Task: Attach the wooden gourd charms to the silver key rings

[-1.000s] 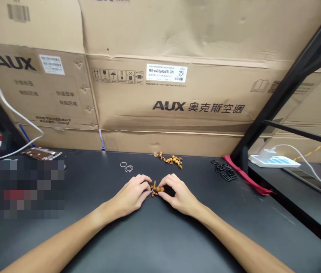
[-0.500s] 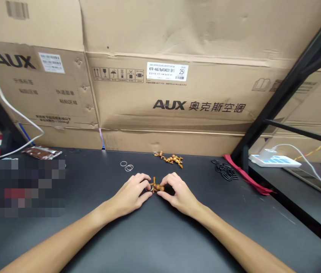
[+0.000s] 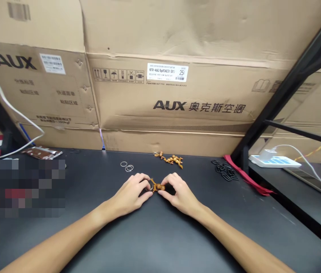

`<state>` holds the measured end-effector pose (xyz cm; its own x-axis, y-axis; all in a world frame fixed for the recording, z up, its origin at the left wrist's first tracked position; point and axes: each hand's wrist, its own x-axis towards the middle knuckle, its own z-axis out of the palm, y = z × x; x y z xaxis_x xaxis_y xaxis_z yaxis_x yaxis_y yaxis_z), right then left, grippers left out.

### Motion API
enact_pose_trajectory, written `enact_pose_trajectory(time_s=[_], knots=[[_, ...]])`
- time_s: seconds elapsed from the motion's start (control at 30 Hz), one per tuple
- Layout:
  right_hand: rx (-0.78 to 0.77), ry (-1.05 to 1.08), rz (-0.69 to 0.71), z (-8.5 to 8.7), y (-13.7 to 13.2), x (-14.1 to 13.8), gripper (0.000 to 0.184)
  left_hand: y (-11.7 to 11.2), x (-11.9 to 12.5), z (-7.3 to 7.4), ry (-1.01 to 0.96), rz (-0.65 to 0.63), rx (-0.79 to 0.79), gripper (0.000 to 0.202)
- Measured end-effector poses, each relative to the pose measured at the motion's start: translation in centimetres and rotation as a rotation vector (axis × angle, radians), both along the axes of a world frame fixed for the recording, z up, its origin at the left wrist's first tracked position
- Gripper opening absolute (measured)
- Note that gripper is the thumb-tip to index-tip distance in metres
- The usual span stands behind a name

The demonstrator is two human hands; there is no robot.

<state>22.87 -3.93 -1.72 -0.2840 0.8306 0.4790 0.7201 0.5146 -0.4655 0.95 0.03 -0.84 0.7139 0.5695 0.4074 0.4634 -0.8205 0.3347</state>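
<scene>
Both hands were pinched on a small wooden charm (image 3: pixel 158 186) held low over the counter (image 3: pixel 154 235), the left hand (image 3: pixel 133 191) at one end and the right hand (image 3: pixel 177 193) at the other, so the tiny piece could well be dropped if either fingertip hold were loosened.

The black tabletop (image 3: pixel 154 235) has a brown foil packet (image 3: pixel 42 152) near its back left. Along the back edge lie loose metal rings (image 3: pixel 126 167), a heap of bead charms (image 3: pixel 172 159), and black rings (image 3: pixel 225 171) just beside a red strap (image 3: pixel 247 178). At mid-tabletop the left hand (image 3: pixel 132 193) and right hand (image 3: pixel 180 193) rest, pinching a wooden charm (image 3: pixel 158 187) between them.
</scene>
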Motion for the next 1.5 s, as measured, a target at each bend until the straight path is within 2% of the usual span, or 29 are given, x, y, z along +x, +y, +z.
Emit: enact_pose_trajectory(time_s=[0.13,0.3,0.47,0.73,0.97,1.23,1.5], knots=[[-0.008,0.009,0.034,0.1,-0.2,-0.2,0.008,-0.1,0.0,0.0,0.018,-0.003,0.021,0.013],[0.000,-0.001,-0.074,-0.2,0.1,0.1,0.010,0.1,-0.1,-0.1,0.015,-0.026,0.031,0.017],[-0.006,-0.010,-0.107,-0.3,0.2,0.0,0.009,0.1,-0.1,0.1,-0.013,-0.064,0.008,0.018],[-0.003,0.045,0.012,0.3,-0.2,0.0,0.007,-0.1,-0.1,0.1,-0.035,0.001,-0.012,0.016],[-0.020,0.019,0.083,0.8,-0.6,-0.3,0.005,-0.2,-0.1,0.1,-0.022,-0.034,-0.018,0.011],[0.010,-0.013,-0.069,-0.2,0.2,0.1,0.006,0.2,-0.1,-0.2,-0.014,-0.059,0.022,0.017],[-0.016,-0.043,-0.096,-0.5,0.4,0.2,0.006,0.6,-0.6,0.0,0.010,-0.090,0.015,0.018]])
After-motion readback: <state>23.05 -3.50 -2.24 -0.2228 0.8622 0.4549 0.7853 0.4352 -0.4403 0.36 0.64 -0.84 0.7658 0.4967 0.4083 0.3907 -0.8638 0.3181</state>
